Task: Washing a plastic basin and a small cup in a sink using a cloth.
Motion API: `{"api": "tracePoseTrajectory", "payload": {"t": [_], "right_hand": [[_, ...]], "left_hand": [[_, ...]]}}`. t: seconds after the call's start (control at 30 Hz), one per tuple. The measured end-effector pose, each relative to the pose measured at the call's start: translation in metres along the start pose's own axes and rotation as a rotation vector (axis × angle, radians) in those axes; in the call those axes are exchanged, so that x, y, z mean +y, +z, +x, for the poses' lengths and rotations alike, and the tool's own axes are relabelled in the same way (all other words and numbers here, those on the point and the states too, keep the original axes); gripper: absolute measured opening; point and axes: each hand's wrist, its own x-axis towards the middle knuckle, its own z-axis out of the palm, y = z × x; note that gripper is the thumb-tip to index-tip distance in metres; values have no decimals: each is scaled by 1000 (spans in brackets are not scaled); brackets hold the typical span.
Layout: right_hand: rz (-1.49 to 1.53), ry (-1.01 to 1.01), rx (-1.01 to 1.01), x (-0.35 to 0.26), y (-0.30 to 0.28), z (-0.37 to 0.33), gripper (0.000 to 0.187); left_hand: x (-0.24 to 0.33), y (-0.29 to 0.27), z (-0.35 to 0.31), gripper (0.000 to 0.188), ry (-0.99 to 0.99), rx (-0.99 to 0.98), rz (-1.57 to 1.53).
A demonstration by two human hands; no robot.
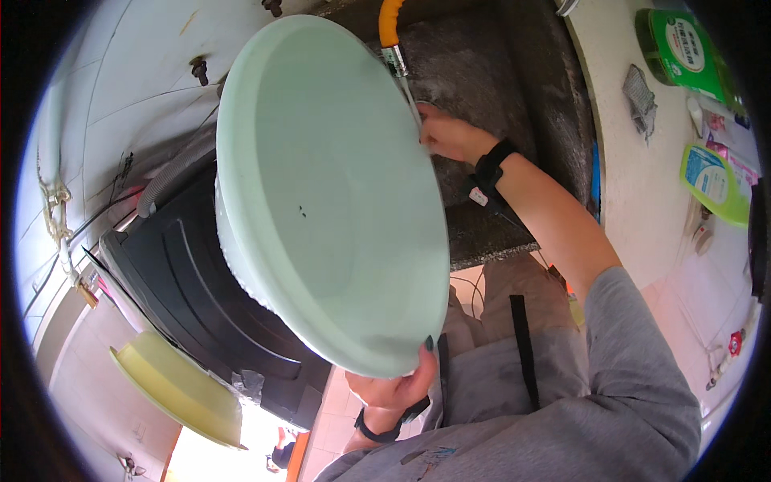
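Pale green basin: I judge light, stiff, wet-slippery; hold its rim | left hand clamped there, five o'clock | right hand, two o'clock: grip unclear

Right of the dark sink: printed characters on white label of green bottle and blue-and-white label of lime-green bottle.

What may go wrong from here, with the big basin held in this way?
The tilted pale green basin might slip: droplets cover part of its outside, and the left hand holds it by the rim. Water from the orange hose runs close to the right hand, so splashes could wet the black wrist strap.
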Motion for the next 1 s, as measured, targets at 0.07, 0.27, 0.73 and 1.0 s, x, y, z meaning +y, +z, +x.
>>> {"api": "tracePoseTrajectory", "payload": {"t": [0.07, 0.27, 0.73, 1.0], "right_hand": [[154, -36, -52, -6, -12, 1, 51], [190, -237, 94, -34, -35, 19, 22], [322, -386, 71, -86, -7, 38, 27], [260, -242, 295, -110, -9, 32, 27]], "left_hand": [[-7, 5, -7, 11, -126, 5, 56], [-55, 33, -27, 12, -313, 16, -11], [-118, 88, -48, 21, -805, 175, -308], [-126, 96, -37, 23, -888, 167, -584]]}}
